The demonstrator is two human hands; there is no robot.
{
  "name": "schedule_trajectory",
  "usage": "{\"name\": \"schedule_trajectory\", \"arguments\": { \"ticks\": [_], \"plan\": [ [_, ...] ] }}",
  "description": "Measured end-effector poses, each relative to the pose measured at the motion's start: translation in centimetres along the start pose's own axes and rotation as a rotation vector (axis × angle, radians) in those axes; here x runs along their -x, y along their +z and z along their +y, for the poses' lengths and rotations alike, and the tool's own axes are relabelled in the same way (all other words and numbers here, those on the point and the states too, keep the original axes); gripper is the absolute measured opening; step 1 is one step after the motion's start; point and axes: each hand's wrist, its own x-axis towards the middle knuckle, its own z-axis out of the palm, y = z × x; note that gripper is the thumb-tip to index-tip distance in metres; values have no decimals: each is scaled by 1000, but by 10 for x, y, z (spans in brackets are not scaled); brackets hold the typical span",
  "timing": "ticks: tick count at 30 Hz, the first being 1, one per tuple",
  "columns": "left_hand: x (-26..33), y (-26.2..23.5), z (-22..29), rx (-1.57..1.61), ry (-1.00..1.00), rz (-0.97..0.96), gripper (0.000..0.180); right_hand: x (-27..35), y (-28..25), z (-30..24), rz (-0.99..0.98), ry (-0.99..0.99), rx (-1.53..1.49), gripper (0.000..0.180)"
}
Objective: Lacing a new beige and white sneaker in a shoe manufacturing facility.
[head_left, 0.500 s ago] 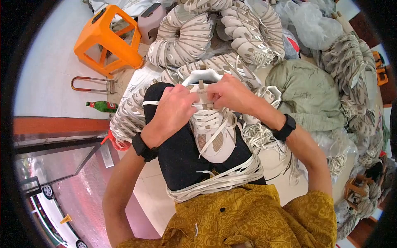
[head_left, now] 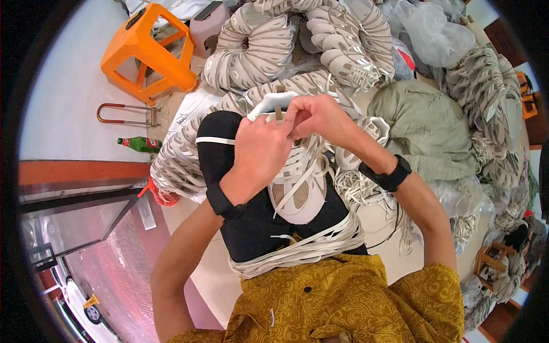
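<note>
- An orange plastic stool (head_left: 150,48) stands at the upper left on the pale floor, with a red-handled metal U-shaped tool (head_left: 123,114) and a green bottle (head_left: 136,143) lying below it.
- Stacked rows of white shoe uppers (head_left: 177,160) curve beside the person's black-clad knee (head_left: 220,143).
- The left hand (head_left: 260,151) is closed, fingers pinching a flat white lace at the tongue of the white sneaker (head_left: 297,191) that rests on the lap.
- A bundle of loose white laces (head_left: 303,248) lies draped across the thigh, just below the sneaker.
- The right hand (head_left: 320,117) touches the left, its fingertips pressed together on the same lace at the shoe's top eyelets.
- A grey-green sack (head_left: 429,134) sits to the right, among more piled uppers (head_left: 486,80).
</note>
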Motion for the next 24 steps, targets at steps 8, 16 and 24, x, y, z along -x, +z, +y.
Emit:
{"name": "schedule_trajectory", "arguments": {
  "ticks": [8,16,24],
  "plan": [
    [-2,-10,-16,396,-399,-16,13,3,15,1,65,-291,799,19],
    [5,-30,-35,821,-475,-164,17,10,36,6,136,-540,1031,19],
    [24,-38,-34,95,-24,-149,17,13,37,14,136,-652,1053,11]
  ]
}}
